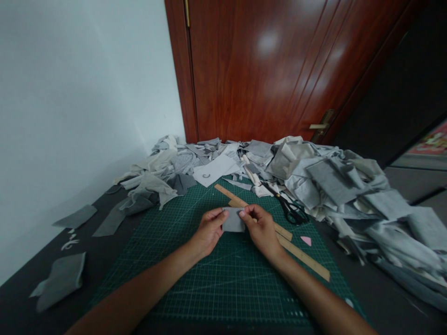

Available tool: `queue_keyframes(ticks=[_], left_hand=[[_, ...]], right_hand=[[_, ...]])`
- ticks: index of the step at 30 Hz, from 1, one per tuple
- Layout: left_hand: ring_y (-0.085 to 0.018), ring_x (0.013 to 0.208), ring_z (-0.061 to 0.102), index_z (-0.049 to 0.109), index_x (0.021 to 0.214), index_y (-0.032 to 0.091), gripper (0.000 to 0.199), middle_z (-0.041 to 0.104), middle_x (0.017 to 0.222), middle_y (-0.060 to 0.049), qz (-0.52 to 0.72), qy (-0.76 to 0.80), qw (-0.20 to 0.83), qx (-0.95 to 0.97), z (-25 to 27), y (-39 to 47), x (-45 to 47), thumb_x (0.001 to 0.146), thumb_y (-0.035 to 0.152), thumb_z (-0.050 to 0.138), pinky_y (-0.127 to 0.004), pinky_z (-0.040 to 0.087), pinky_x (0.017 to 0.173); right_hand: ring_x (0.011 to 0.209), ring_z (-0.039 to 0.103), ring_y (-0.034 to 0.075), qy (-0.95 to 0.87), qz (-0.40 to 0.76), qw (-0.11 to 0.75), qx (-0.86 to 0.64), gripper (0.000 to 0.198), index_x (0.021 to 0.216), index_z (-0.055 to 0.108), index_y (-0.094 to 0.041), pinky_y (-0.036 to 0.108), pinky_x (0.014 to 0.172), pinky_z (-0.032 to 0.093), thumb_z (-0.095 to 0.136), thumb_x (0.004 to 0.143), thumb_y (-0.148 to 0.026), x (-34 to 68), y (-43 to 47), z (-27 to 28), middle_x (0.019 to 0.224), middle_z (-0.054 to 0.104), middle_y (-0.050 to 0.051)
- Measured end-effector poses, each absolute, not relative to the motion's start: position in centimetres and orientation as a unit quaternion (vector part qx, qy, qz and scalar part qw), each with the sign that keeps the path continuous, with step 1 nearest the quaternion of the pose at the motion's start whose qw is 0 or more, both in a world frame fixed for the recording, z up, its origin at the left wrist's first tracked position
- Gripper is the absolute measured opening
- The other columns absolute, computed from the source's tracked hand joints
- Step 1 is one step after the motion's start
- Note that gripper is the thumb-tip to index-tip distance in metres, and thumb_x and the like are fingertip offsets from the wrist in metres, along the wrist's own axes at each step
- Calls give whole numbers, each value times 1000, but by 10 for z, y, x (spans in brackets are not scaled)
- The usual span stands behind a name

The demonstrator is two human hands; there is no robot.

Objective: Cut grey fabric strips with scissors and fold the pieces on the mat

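While some loose gray scraps (pixel 61 281) lie on the dark table (pixel 101 260) at the far left, a big messy pile of cloth (pixel 328 179) starts near them and bends around the back to the right side. Next comes the left hand (pixel 211 228), its thumb and fingers pinched on the left edge of a small gray piece of cloth (pixel 233 222). That piece is up over the green mat (pixel 209 293), between the two hands. The right hand (pixel 260 228) pinches its top right corner, with the thumb on top. Two wooden rulers (pixel 303 257) lie on the mat, partly hidden by the right hand and arm. Black scissors (pixel 284 203) lie near the pile, and a pink three-sided bit (pixel 306 240) lies near the mat's right edge
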State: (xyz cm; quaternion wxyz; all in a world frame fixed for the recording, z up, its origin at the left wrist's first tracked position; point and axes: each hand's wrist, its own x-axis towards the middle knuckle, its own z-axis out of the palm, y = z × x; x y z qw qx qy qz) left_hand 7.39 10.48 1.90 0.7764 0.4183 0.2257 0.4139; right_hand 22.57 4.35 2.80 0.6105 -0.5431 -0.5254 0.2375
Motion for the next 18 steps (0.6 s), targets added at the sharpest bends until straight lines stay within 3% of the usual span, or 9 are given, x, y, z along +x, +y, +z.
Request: queue_keyframes(ticks=[5, 8, 10, 12, 15, 18], left_hand=[[-23, 93, 70, 81, 97, 13, 46, 78, 98, -12, 430, 258, 740, 447, 17, 108, 73, 70, 49, 91, -33, 51, 87], [-21, 95, 68, 78, 100, 17, 48, 77, 100, -7, 482, 305, 667, 479, 16, 108, 74, 66, 47, 93, -32, 50, 89], [-19, 88, 67, 76, 92, 17, 47, 74, 89, -4, 491, 338, 640, 485, 17, 105, 74, 63, 48, 95, -30, 51, 83], [-19, 81, 66, 73, 83, 15, 48, 71, 80, -5, 419, 342, 690, 481, 20, 101, 73, 68, 57, 90, -31, 52, 76], [-25, 87, 70, 74, 89, 11, 62, 74, 90, -14, 262, 257, 828, 424, 27, 93, 71, 79, 72, 74, -40, 55, 83], [-23, 97, 69, 75, 94, 14, 45, 75, 99, -11, 328, 214, 839, 378, 31, 85, 73, 78, 54, 85, -38, 53, 92]], right_hand=[[81, 64, 24, -580, 139, 591, -543, 11, 85, 69, -24, 37, 80, 42, 66, 94, -29, 223, 36, 28, 82, 72, 1], [84, 66, 25, -637, -10, 536, -554, 13, 89, 68, -24, 40, 83, 40, 60, 99, -22, 228, 34, 28, 85, 75, 3], [85, 67, 25, -671, -119, 475, -558, 14, 93, 68, -23, 41, 81, 39, 57, 100, -17, 234, 33, 30, 89, 77, 4], [86, 65, 26, -701, -217, 404, -546, 16, 97, 69, -22, 43, 81, 36, 55, 101, -14, 237, 31, 33, 94, 78, 6], [90, 64, 26, -734, -310, 332, -505, 19, 101, 69, -19, 44, 83, 35, 51, 104, -16, 236, 27, 37, 98, 79, 8], [94, 63, 25, -757, -336, 290, -480, 24, 99, 70, -20, 43, 86, 37, 47, 106, -14, 227, 24, 37, 96, 80, 7]])
